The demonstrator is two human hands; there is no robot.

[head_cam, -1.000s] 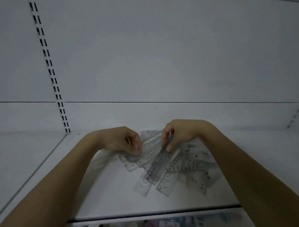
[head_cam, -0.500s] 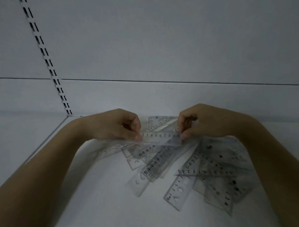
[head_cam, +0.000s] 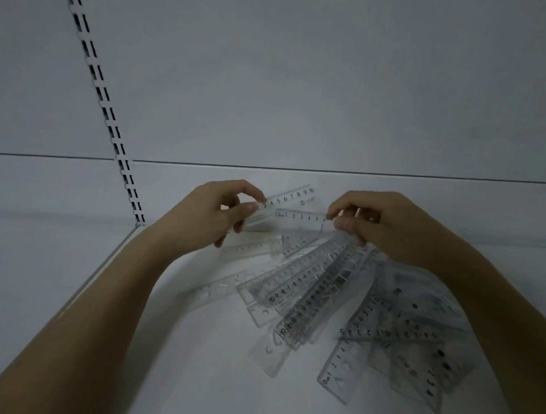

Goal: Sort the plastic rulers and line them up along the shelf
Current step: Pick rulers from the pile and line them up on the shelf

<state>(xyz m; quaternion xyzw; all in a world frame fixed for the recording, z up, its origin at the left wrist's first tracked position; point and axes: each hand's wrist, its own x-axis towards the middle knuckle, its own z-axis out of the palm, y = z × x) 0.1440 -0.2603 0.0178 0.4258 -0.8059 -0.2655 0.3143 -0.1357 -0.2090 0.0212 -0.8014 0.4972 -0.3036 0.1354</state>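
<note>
Several clear plastic rulers (head_cam: pixel 313 292) lie fanned in a loose heap on the white shelf (head_cam: pixel 185 367). My left hand (head_cam: pixel 209 219) pinches the low-number end of one clear ruler (head_cam: pixel 291 196), held above the heap and tilted up to the right. My right hand (head_cam: pixel 375 224) pinches the right end of a second clear ruler (head_cam: pixel 300 219), held nearly level just below the first. The two held rulers overlap a little near their middle. More rulers (head_cam: pixel 406 351) spread out under my right forearm.
The shelf's white back panel (head_cam: pixel 291 81) rises right behind the hands. A slotted upright (head_cam: pixel 111 120) runs down to the back left corner. A single long ruler (head_cam: pixel 213 290) lies apart on the left of the heap.
The hands have lifted and drawn apart: before, both pinched rulers together over the heap; now each holds its own ruler. The camera has moved closer and lower.
</note>
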